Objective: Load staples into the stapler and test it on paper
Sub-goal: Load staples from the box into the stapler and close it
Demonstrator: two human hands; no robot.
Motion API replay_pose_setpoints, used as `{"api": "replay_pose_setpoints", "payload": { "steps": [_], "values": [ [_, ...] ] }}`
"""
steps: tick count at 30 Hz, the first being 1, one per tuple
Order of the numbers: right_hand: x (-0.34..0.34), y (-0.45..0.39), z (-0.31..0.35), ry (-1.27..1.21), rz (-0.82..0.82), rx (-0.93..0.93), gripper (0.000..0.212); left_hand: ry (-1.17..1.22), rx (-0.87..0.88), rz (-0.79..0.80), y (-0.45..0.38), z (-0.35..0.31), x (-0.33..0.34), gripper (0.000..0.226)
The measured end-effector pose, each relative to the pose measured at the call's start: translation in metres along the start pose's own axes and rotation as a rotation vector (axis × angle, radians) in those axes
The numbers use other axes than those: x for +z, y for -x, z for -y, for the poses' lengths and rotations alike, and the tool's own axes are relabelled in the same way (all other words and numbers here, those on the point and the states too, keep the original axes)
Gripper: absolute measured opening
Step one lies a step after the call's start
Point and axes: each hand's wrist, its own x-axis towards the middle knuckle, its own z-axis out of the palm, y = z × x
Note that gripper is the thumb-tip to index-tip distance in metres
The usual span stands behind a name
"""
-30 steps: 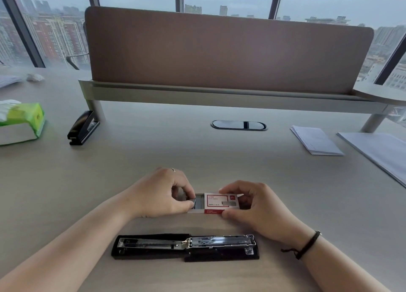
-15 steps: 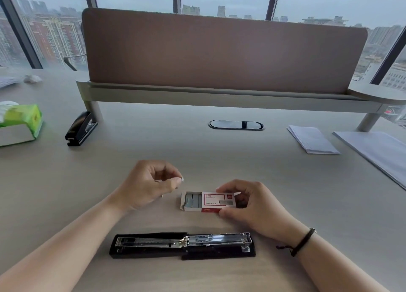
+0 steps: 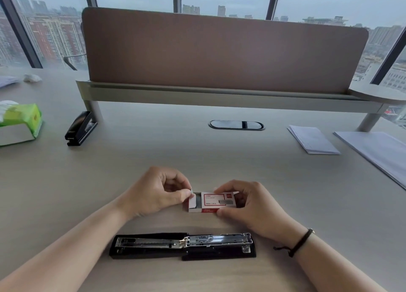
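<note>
Now the wide desk point(image 3: 219, 159) is carrying everything, with a brown divider panel point(image 3: 219, 52) standing at its far side. Sheets of paper point(image 3: 313, 139) are lying far right, well apart from the hands. Near the front edge the stapler point(image 3: 182, 245) is lying opened flat, its metal channel facing up. Just behind it, the right hand point(image 3: 252, 206) is gripping the staple box point(image 3: 212, 201) between thumb and fingers (the box is resting on the desk). The left hand point(image 3: 153, 195) is pinching the box's open end flap point(image 3: 193, 200), fingertips closed on it.
</note>
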Motion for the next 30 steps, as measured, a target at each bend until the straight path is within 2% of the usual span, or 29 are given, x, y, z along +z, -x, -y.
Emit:
{"api": "replay_pose_setpoints", "payload": {
  "steps": [3,8,11,16,18,20,23,30],
  "values": [
    [0.004,-0.003,0.002,0.004,-0.004,-0.014,0.031,-0.004,0.011,0.024,-0.001,-0.001,0.005,0.008],
    [0.008,-0.005,0.002,-0.005,-0.005,-0.014,0.031,0.006,0.011,0.043,-0.002,-0.003,0.006,0.012],
    [0.008,-0.005,0.002,0.010,-0.017,-0.013,0.030,-0.004,-0.002,0.045,-0.002,-0.006,0.006,0.004],
    [0.007,-0.004,0.002,-0.003,-0.020,-0.023,0.031,-0.088,-0.001,0.035,-0.001,-0.014,-0.001,0.006],
    [0.004,-0.002,0.004,-0.004,-0.069,-0.047,0.028,-0.120,-0.003,0.033,0.000,-0.021,-0.002,0.017],
    [0.001,0.002,0.010,0.029,-0.127,-0.095,0.024,-0.136,-0.007,0.067,0.001,-0.029,0.000,0.016],
    [-0.003,0.012,0.024,-0.076,-0.131,-0.166,0.013,-0.084,-0.015,0.137,0.003,-0.040,0.007,0.013],
    [-0.004,0.026,0.037,-0.161,-0.124,-0.220,0.013,0.080,0.021,0.162,0.006,-0.056,0.021,0.018]
  ]
}}
